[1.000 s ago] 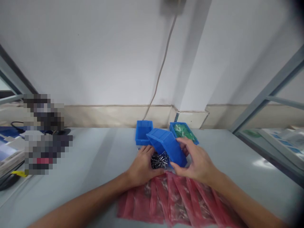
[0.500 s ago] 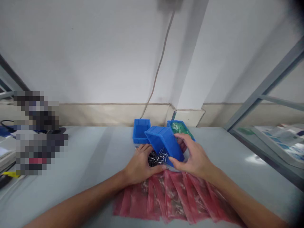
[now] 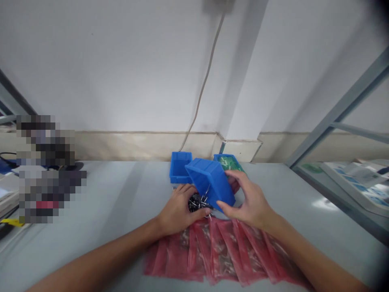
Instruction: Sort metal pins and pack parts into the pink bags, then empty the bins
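My right hand (image 3: 247, 202) grips a blue plastic bin (image 3: 217, 178) by its base and side, thumb and fingers apart around it. The bin tilts steeply, its mouth turned down to the left. Small shiny metal pins (image 3: 197, 202) lie in a heap below the mouth, and a few are still at its lower lip. My left hand (image 3: 180, 211) curves around the near and left side of the heap, thumb stretched out and fingers spread. Whether it touches the pins I cannot tell. Overlapping red-edged plastic bags (image 3: 225, 259) with small parts inside lie just below both hands.
Behind the hands stands an empty-looking blue bin (image 3: 181, 166). Another blue bin (image 3: 226, 162) holds green packets of small parts, partly hidden. A metal frame (image 3: 322, 132) rises at the right. A blurred-out area (image 3: 50, 174) and a cable lie at the left.
More pins have slid out of the tilted bin onto the heap, leaving few inside. The bin has tipped slightly further. My left hand has barely moved.
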Demonstrator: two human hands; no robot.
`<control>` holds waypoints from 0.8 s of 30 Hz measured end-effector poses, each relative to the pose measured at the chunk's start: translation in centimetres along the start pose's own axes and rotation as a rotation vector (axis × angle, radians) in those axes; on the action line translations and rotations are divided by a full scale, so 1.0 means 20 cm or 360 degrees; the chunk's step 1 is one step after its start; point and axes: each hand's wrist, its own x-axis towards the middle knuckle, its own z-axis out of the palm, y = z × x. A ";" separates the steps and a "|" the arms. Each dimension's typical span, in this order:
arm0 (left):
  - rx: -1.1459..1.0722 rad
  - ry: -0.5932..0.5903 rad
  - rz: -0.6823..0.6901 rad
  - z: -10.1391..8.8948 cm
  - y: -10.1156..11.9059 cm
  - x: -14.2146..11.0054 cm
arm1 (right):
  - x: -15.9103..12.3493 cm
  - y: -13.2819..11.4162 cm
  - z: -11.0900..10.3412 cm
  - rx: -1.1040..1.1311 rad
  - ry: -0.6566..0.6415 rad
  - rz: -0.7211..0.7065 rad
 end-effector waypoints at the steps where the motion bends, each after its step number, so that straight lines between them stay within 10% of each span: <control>1: -0.0018 0.0000 0.0008 0.00 0.00 0.00 | 0.00 0.00 0.00 -0.0032 0.0004 -0.0042; 24: -0.0064 0.0021 -0.0019 0.01 -0.02 -0.02 | -0.04 0.07 0.00 0.0110 0.0354 -0.0056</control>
